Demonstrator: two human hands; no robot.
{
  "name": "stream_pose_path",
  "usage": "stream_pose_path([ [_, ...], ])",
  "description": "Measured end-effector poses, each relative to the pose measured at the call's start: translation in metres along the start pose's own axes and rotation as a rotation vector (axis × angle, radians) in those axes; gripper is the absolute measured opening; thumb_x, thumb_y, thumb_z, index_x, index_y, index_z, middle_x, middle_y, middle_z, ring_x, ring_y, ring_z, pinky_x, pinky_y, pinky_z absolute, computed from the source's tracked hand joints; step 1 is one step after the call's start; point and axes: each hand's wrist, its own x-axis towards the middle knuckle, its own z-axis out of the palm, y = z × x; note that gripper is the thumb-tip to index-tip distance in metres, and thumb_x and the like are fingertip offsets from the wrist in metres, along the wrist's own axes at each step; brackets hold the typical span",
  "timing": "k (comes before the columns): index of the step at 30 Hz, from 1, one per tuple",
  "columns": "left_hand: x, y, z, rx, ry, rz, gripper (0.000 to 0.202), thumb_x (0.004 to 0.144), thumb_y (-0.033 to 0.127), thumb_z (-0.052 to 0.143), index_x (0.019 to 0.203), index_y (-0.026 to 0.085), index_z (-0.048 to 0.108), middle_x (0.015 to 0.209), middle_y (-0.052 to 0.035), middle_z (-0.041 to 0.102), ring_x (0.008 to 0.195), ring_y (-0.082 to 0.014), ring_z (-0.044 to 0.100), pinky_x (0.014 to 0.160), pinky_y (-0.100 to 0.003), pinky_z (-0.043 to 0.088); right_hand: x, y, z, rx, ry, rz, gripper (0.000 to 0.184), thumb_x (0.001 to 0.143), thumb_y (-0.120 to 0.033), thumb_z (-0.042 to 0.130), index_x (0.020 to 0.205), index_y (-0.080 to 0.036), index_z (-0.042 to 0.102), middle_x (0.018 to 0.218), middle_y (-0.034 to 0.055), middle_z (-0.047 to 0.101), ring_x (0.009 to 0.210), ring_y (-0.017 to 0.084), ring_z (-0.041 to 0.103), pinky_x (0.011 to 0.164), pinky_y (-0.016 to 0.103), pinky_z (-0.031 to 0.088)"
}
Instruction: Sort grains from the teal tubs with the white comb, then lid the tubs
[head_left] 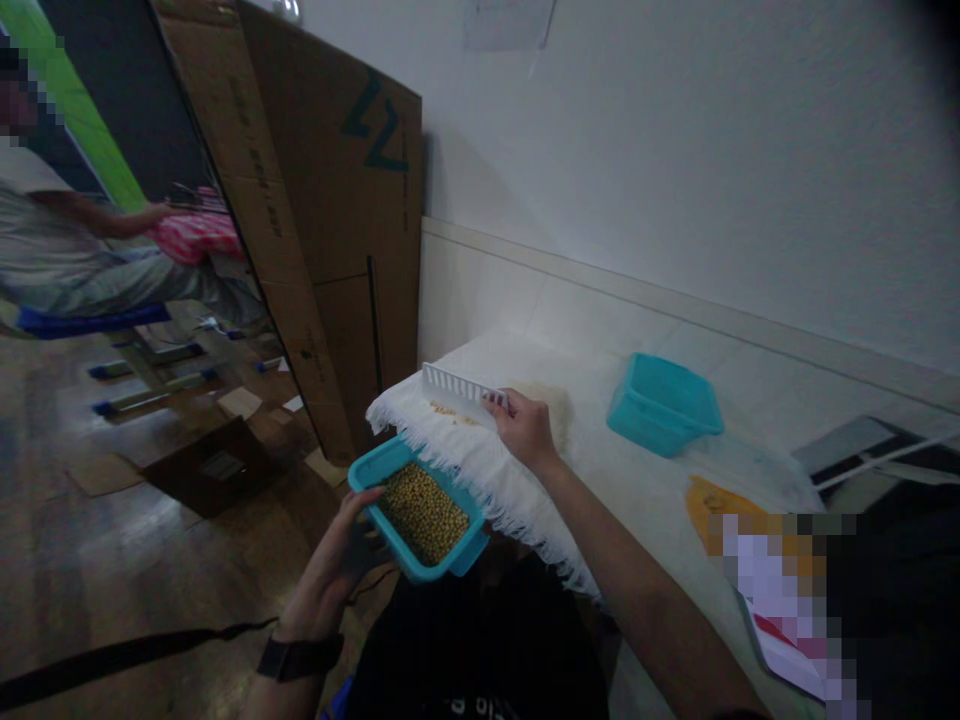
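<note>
My left hand grips the near left rim of a turquoise plastic bin, held just below the table's front edge. Inside it lies a bed of small yellowish-green beans. In my right hand is a white slatted plastic strip, like a divider, its fingers closed round the right end. The strip stands on edge on a white fringed cloth. A few loose beans lie on the cloth along the strip's near side. Behind my right hand is a pale grainy heap, too blurred to name.
A second turquoise bin stands on the table near the wall. Right of it lie an orange packet and dark items. A tall cardboard box rises behind the table's left end. At far left a person sits on a stool.
</note>
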Motion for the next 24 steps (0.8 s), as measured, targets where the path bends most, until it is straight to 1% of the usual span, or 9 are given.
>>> stream_pose_path([
  [3, 0.0004, 0.0005, 0.0006, 0.025, 0.025, 0.008, 0.054, 0.080, 0.037, 0.096, 0.128, 0.027, 0.072, 0.097, -0.0079, 0.080, 0.077, -0.0309, 0.078, 0.074, -0.045, 0.065, 0.0000, -0.0004, -0.0005, 0.021, -0.005, -0.001, 0.013, 0.103, -0.031, 0.080, 0.093, -0.025, 0.087, 0.074, 0.0021, 0.079, 0.070, 0.022, 0.072, 0.071, 0.028, 0.049],
  [7, -0.0010, 0.0009, 0.0003, 0.023, 0.015, 0.010, 0.057, 0.077, 0.037, 0.098, 0.127, 0.028, 0.073, 0.099, -0.0076, 0.080, 0.079, -0.0311, 0.079, 0.078, -0.047, 0.066, 0.0003, 0.0001, -0.0014, 0.046, -0.004, -0.004, 0.014, 0.102, -0.033, 0.080, 0.092, -0.026, 0.086, 0.074, 0.0021, 0.079, 0.070, 0.023, 0.072, 0.070, 0.029, 0.049],
  [15, -0.0067, 0.0028, 0.0031, 0.027, 0.013, 0.006, 0.050, 0.084, 0.037, 0.095, 0.126, 0.026, 0.072, 0.100, -0.0088, 0.081, 0.082, -0.0308, 0.080, 0.073, -0.044, 0.067, 0.0010, 0.0001, -0.0028, 0.077, 0.005, -0.002, 0.017, 0.100, -0.032, 0.079, 0.084, -0.025, 0.081, 0.067, 0.0004, 0.072, 0.068, 0.021, 0.068, 0.068, 0.029, 0.047],
  [19, -0.0060, 0.0036, 0.0037, 0.015, 0.023, 0.014, 0.049, 0.083, 0.036, 0.095, 0.125, 0.026, 0.072, 0.104, -0.0095, 0.081, 0.081, -0.0309, 0.080, 0.073, -0.044, 0.067, 0.0014, -0.0006, -0.0037, 0.100, 0.009, 0.011, 0.019, 0.097, -0.031, 0.079, 0.080, -0.026, 0.077, 0.067, -0.0001, 0.071, 0.066, 0.021, 0.066, 0.067, 0.029, 0.045],
  [24, -0.0027, 0.0022, 0.0015, 0.015, 0.020, -0.003, 0.049, 0.081, 0.036, 0.097, 0.122, 0.027, 0.071, 0.095, -0.0062, 0.076, 0.078, -0.0296, 0.077, 0.072, -0.044, 0.066, 0.0025, -0.0013, -0.0050, 0.121, 0.021, 0.033, 0.020, 0.095, -0.031, 0.079, 0.077, -0.026, 0.074, 0.065, -0.0011, 0.069, 0.065, 0.020, 0.064, 0.066, 0.029, 0.043],
])
